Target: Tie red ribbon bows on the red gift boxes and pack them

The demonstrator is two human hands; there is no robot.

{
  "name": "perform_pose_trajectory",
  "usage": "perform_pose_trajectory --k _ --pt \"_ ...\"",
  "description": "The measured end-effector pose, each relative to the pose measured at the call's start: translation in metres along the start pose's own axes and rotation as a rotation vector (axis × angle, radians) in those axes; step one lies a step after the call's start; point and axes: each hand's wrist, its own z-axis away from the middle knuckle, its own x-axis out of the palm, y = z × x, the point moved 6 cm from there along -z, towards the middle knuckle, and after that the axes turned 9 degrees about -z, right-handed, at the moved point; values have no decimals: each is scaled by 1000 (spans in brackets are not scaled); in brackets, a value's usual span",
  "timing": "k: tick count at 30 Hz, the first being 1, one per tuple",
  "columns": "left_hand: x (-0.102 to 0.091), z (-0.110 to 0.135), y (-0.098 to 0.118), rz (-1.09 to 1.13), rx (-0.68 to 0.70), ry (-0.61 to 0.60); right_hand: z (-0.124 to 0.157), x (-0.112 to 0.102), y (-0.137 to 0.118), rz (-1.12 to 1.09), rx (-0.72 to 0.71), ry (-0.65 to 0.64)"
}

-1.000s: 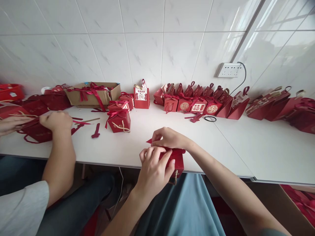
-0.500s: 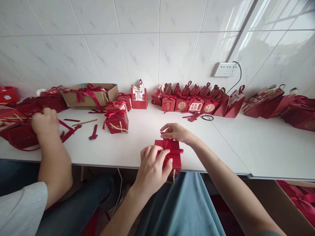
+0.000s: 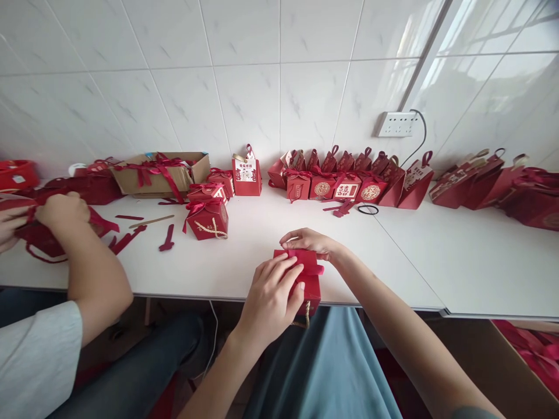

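Note:
A small red gift box [image 3: 311, 286] with a red ribbon on top and a gold rope handle sits at the near edge of the white table [image 3: 262, 244]. My left hand [image 3: 271, 297] wraps its near side, fingers curled over the top. From the far side, my right hand [image 3: 308, 241] reaches over the box, fingertips pinched on the ribbon at the lid.
A co-worker's hands [image 3: 56, 212] at the left handle a dark red bag. A finished red box [image 3: 207, 218], ribbon scraps, a cardboard box [image 3: 159, 173] and a row of red gift boxes [image 3: 345, 180] stand along the tiled wall. A wall socket [image 3: 398, 124] hangs above.
The ribbon on my box has gone from raised loops to lying flat on the lid. My right hand came down onto it. The co-worker's hands shifted left.

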Motion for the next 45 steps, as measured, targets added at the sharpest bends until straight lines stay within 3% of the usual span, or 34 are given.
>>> perform_pose_trajectory --k 7,9,11,14,16,20,26,31,38,41,43,45 --pt "2 0 -1 10 4 -9 -10 10 10 -106 19 -128" --pt "1 0 -1 2 12 -3 -9 7 10 -63 -36 -87" --pt "0 0 0 -12 20 6 1 -7 4 12 -171 93" --pt "0 0 1 -24 22 6 40 -30 -7 143 -400 488" --pt "0 0 1 -21 16 2 69 -31 -8 272 -443 587" --pt "1 0 1 -22 1 -14 100 -6 5 437 -361 442" --pt "2 -2 0 -25 2 -43 102 13 13 318 -371 337" --pt "5 -3 -3 21 -39 -67 101 14 21 228 -368 335" --pt "6 -4 -5 207 -109 -112 117 22 22 256 -451 461" --pt "2 2 -15 347 -221 -26 122 21 19 323 -432 485" --pt "0 10 -31 427 -389 74 124 17 18 369 -396 522" --pt "4 20 -50 502 -602 87 125 12 18 414 -364 575"
